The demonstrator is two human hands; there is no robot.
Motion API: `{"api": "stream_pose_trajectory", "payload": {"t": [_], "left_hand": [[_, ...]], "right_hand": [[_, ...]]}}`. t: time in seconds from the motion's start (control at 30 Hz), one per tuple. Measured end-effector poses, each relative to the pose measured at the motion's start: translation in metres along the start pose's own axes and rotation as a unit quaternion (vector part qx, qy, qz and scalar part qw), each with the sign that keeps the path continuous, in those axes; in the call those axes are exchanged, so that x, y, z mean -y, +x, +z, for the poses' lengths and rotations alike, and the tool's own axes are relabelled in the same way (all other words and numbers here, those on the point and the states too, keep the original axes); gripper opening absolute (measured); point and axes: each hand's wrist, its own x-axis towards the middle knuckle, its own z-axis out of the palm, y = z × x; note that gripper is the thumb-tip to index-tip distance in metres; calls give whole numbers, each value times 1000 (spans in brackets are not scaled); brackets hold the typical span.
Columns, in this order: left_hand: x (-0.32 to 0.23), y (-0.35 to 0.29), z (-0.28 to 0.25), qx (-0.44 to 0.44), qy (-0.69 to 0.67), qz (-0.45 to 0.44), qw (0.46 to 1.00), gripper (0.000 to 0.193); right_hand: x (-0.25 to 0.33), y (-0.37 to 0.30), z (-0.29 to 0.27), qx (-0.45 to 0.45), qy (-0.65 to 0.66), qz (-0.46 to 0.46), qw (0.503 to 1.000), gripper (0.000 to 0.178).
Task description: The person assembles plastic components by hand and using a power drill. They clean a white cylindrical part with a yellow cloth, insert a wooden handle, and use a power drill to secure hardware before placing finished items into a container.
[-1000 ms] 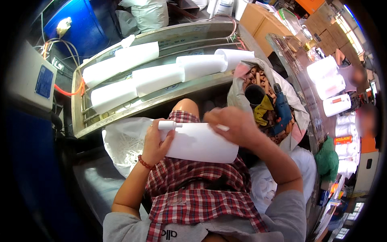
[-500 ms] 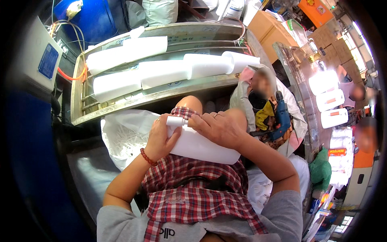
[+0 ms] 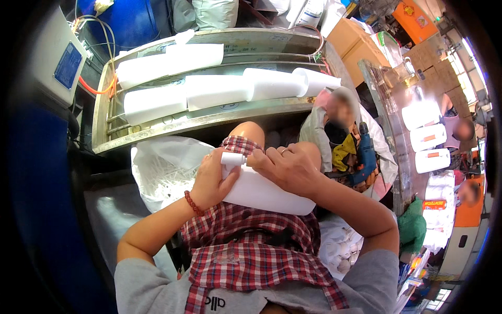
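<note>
A white plastic bottle (image 3: 266, 193) lies across my lap on a red checked apron (image 3: 238, 264). My left hand (image 3: 209, 178) is closed around its neck end, thumb pressed along the side. The white cylindrical neck (image 3: 232, 158) sticks out above that thumb and points right. My right hand (image 3: 295, 168) is closed, its fingertips pinched at the tip of the neck. Whether those fingers hold a small tool or the tip itself is hidden. The right wrist rests over the far end of the bottle.
Ahead is a metal trough (image 3: 172, 125) holding several white bottles (image 3: 217, 91). A white bag (image 3: 149, 149) of thin white strips stands left of my knees. On the right, a sack (image 3: 387, 162) holds a blue power drill (image 3: 366, 152). Beyond the workbench (image 3: 374, 86) is another person (image 3: 460, 128).
Both hands and the bottle have stayed nearly in place, shifting very slightly right. My elbows have spread a little outward. The surroundings have shifted a little with the view.
</note>
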Motion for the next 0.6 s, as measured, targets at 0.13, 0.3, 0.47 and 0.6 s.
{"api": "stream_pose_trajectory", "payload": {"t": [0.13,0.3,0.47,0.6], "left_hand": [[1,-3,8,-12,8,2,1000,31],[-4,-8,4,-32,7,67,997,32],[-5,-9,-1,-7,0,3,1000,29],[-7,-8,1,11,6,-40,999,28]], "right_hand": [[0,8,-5,93,53,10,994,30],[-3,18,-23,235,480,151,831,35],[5,15,-17,171,317,130,924,35],[-1,1,0,-12,-84,-49,995,35]]}}
